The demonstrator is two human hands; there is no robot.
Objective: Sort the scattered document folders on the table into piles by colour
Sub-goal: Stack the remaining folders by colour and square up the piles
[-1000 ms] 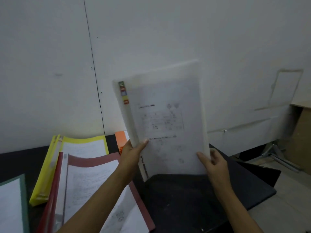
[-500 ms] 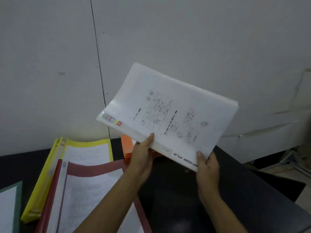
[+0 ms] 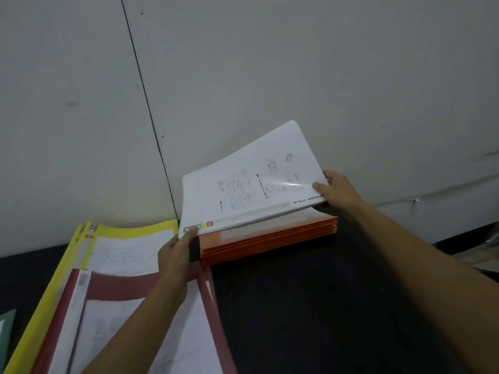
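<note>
White folder (image 3: 251, 190) w/ a clear cover is the 1 in hand. It sits over the orange stack (image 3: 270, 240) at the back of the black table (image 3: 337, 306), right by the wall (image 3: 270, 63). Its near edge looks to be on or just above the stack and its far edge tilts up toward the wall; can't tell if it touches. The left hand (image 3: 175, 255) pinches the near-left corner, thumb on top by the coloured tabs (image 3: 198, 226), fingers out of sight beneath. The right hand (image 3: 339, 191) grips the right end, thumb on the cover, fingers wrapped behind.

Sorting looks partly done. The orange stack is squared up & several thick. The yellow folders (image 3: 127, 233), at least 2, are piled to its left. The red folder (image 3: 140, 282) lies nearer the camera, overlapping the yellow ones. A green folder (image 3: 6, 327) peeks in at the far left edge, mostly out of frame.

Left to do: set the white 1 down & let go. A pale translucent strip shows on top of the orange, so a clear 1 may already lie there, but not sure. If not, white on orange mixes 2 colours & it needs its own spot. Red vs. yellow overlap prob. also wants separating. Whether more folders wait out of frame, can't tell.
</note>
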